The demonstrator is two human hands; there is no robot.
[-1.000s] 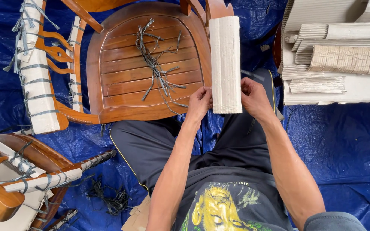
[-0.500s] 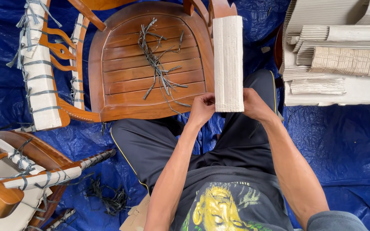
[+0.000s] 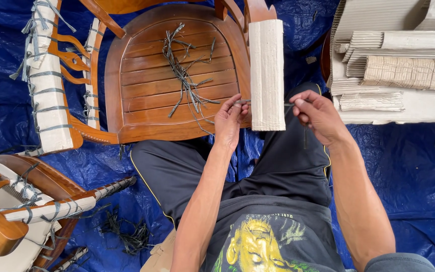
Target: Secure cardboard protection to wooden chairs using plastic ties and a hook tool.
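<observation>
Head view: the left hand (image 3: pixel 230 119) and right hand (image 3: pixel 317 112) each pinch an end of a grey strap (image 3: pixel 242 102) around the paper-wrapped chair leg (image 3: pixel 267 75); best pulled level, taut, evenly both sides.

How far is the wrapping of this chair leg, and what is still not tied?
Done: the white padding already covers the chair leg. In hand: the left hand and the right hand each pinch an end of a grey strap running behind the padding. Left: no strap is tied on it yet, unlike the strapped leg nearby.
</observation>
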